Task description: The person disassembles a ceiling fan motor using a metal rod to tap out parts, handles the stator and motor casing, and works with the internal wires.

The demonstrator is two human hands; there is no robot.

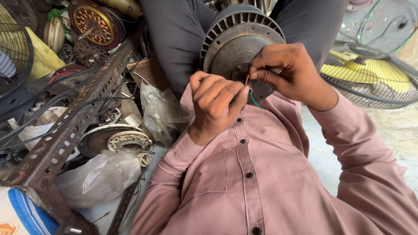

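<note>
Seen from above, a grey finned fan motor [237, 43] rests between the person's knees, just beyond both hands; the right hand [289, 72] pinches a red wire [247, 80] at its hub, the left hand [217, 102] curled shut touching a green wire [254, 101]

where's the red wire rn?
Head view, upper centre: the thin red wire is pinched between the left hand and right hand, beside a thin green wire, against the grey ribbed metal fan motor in the person's lap.

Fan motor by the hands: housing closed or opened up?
Closed. The finned motor housing shows no exposed windings; both hands pinch thin red and green wires at its hub.
</note>
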